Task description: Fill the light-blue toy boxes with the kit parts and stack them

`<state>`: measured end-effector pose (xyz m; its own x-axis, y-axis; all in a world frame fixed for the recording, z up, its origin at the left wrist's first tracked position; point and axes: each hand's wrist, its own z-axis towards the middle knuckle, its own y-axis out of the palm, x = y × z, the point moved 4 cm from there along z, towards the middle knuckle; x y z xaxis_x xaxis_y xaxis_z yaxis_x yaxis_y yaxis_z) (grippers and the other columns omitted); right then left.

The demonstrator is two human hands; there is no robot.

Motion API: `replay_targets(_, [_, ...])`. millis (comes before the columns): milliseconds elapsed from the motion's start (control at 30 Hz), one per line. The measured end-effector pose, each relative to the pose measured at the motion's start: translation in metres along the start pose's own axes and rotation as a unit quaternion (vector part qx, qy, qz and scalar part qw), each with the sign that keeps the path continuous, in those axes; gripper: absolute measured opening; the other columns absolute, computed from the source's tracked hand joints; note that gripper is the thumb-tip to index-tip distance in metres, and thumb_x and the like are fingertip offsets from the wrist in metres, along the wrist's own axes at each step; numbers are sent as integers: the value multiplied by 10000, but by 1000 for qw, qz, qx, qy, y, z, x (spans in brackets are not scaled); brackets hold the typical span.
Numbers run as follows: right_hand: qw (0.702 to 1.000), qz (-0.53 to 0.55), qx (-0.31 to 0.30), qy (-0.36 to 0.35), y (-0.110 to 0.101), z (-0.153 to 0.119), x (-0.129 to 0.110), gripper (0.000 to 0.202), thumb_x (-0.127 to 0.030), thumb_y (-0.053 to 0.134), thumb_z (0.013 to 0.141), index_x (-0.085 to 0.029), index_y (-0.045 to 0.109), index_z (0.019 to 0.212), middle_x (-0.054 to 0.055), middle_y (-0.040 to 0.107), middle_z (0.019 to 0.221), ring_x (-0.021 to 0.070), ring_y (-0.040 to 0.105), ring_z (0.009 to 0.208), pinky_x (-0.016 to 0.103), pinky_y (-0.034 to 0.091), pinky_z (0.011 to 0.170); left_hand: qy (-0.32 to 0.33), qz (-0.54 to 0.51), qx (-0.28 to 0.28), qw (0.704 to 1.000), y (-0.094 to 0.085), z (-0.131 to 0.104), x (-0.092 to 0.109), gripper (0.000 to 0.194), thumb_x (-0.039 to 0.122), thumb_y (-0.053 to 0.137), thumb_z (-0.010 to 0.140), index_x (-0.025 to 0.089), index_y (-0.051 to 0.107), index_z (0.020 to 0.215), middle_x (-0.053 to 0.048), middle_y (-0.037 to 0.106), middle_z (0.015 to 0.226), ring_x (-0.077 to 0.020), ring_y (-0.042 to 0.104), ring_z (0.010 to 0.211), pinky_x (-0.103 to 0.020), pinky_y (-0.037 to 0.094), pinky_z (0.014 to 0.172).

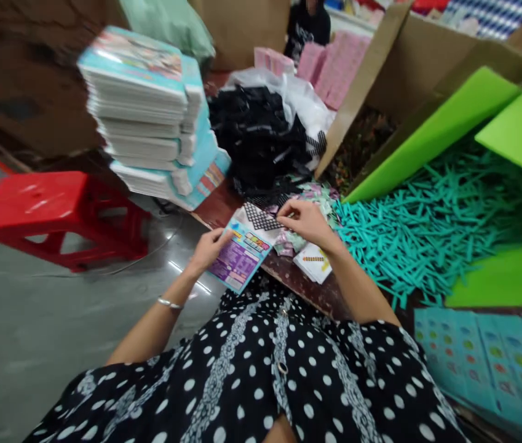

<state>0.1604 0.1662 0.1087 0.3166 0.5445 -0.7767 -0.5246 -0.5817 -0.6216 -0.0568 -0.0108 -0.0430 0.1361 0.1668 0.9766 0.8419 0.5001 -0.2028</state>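
My left hand (209,250) is closed on the left edge of a flat printed packet (238,263), purple and light blue with white text. At the packet's upper end lies a black-and-white criss-cross patterned piece (259,216); I cannot tell whether it is inside the packet or on top. My right hand (307,223) is pinched at the right end of that piece, the fingertips seeming to touch it. Below this hand, a small stack of white printed cards (313,263) lies on the dark red table (283,271). Small pastel packets (318,198) are heaped just beyond.
A tall stack of light-blue printed cards (136,92) stands left, near a red stool (34,200). Behind is a pile of black items (261,132). Teal sticks (436,215) fill a green box (431,144) at right, beside an open cardboard box (420,55). A person (307,27) is at the back.
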Motion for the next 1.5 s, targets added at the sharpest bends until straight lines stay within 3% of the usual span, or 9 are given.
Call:
replay_targets(167, [995,-104,-6,-6,-1,-3,-18,47,-163,735,943,-192,754,911,12,807,924,129,669,779,266,475,801,19,-2,2,1000,-1,1,4,582,768,767,841,189,722,823,-7,642,754,-185,551,752,-267,444,680])
replay_targets(300, [989,-134,9,-53,-10,-7,-29,85,-167,711,947,-201,755,883,18,807,883,158,693,793,270,464,785,41,2,26,999,3,-9,18,621,804,757,812,184,762,830,-40,736,815,-218,640,800,-292,522,745])
replay_targets(500, [982,-173,-55,-57,15,4,-13,140,-195,686,948,-216,730,816,24,817,832,183,715,742,273,458,727,75,-8,36,997,8,-7,26,688,840,670,870,176,842,920,-84,823,908,-273,741,851,-343,596,799])
replay_targets(800, [984,-101,-149,-7,29,1,-13,139,-222,661,898,-206,706,768,9,753,726,168,671,686,258,434,671,72,-36,-7,997,13,-8,22,752,886,651,890,167,847,995,-98,824,992,-297,728,932,-361,576,854])
replay_targets(933, [965,-92,-241,-41,36,-3,-14,163,-201,609,922,-192,732,814,3,736,771,155,629,713,247,414,678,69,-39,-19,997,16,-8,23,782,914,645,879,161,835,973,-99,811,965,-294,708,914,-355,560,815])
replay_targets(1033, [958,-105,-260,-66,34,-5,-15,200,-207,585,955,-189,739,829,15,751,816,156,631,745,255,424,713,68,-35,-24,997,16,-10,24,761,895,649,889,158,828,951,-92,797,945,-279,694,892,-346,548,804])
replay_targets(1267, [971,-60,-233,-5,21,-9,-8,201,-304,593,992,-191,744,922,39,775,791,192,734,738,283,505,724,66,-20,-33,997,16,-11,23,685,838,663,905,172,817,935,-78,793,949,-274,691,899,-344,544,830])
replay_targets(1367, [988,-49,-145,-11,8,-7,-6,181,-348,615,998,-203,724,990,33,759,835,193,733,704,306,536,711,65,-13,-39,997,18,-12,22,693,846,651,907,172,809,918,-76,790,937,-272,691,891,-337,540,811])
replay_targets(1500, [983,-156,-29,-91,0,-4,-6,357,-266,683,986,-234,744,1336,64,752,1038,214,729,809,370,587,825,74,-3,-52,996,20,-15,25,676,835,660,907,178,818,904,-73,801,931,-266,704,878,-332,551,819])
